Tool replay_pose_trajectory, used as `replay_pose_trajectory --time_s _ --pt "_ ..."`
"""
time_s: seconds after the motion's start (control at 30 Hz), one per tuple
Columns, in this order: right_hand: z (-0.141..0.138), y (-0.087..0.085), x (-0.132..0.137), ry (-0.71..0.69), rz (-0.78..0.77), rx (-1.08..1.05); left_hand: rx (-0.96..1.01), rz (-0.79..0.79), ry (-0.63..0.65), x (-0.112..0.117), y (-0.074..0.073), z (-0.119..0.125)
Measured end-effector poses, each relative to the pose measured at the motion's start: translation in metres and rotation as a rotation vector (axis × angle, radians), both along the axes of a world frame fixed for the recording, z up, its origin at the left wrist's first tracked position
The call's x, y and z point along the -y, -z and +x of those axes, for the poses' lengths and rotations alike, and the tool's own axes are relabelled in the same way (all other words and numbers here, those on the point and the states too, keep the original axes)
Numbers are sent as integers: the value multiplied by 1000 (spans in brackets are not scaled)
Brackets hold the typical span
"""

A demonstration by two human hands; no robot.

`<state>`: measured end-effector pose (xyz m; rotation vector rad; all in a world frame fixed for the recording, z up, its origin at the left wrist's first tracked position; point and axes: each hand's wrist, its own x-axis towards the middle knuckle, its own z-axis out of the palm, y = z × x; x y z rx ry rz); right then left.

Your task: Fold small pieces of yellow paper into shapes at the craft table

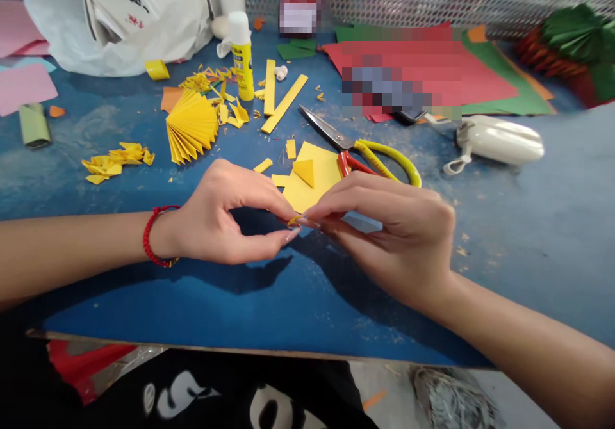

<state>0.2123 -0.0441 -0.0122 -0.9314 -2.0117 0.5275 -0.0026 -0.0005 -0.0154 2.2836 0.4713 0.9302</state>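
Note:
Between the fingertips of my left hand (235, 214) and my right hand (389, 237) is a small piece of yellow paper (293, 221), pinched from both sides and mostly covered by the fingers. Just beyond the hands lie yellow paper sheets (300, 198) with a small folded yellow triangle (304, 172) on top. Scissors (355, 144) with yellow and red handles rest past my right hand, blades pointing away to the left. A pleated yellow paper fan (189, 128) and a heap of folded yellow pieces (118, 161) lie beyond my left hand.
A glue stick (243, 57) stands upright near yellow strips (284, 104) and scraps. A white plastic bag (120, 25) is at the back left. Red paper (423, 64), a white corded object (500, 139) and a green-and-orange paper craft (571, 51) occupy the right. The blue table's front edge (264, 350) runs near me.

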Motion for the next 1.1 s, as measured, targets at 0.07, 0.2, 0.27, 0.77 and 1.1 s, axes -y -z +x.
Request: replay_pose_trajectory --time_s 0.07,0.2,0.27,0.77,1.1 --pt "-1 1 1 -20 15 25 -28 56 -7 2 0 0" --pt "-1 5 3 -34 112 120 -89 114 -8 2 -1 -1" --pt "-1 6 3 -26 150 143 -103 103 9 2 -2 -2" --pt "3 5 0 -199 27 62 -107 63 11 2 0 -8" --pt "2 2 2 9 61 11 -248 92 -134 -20 -37 -15"
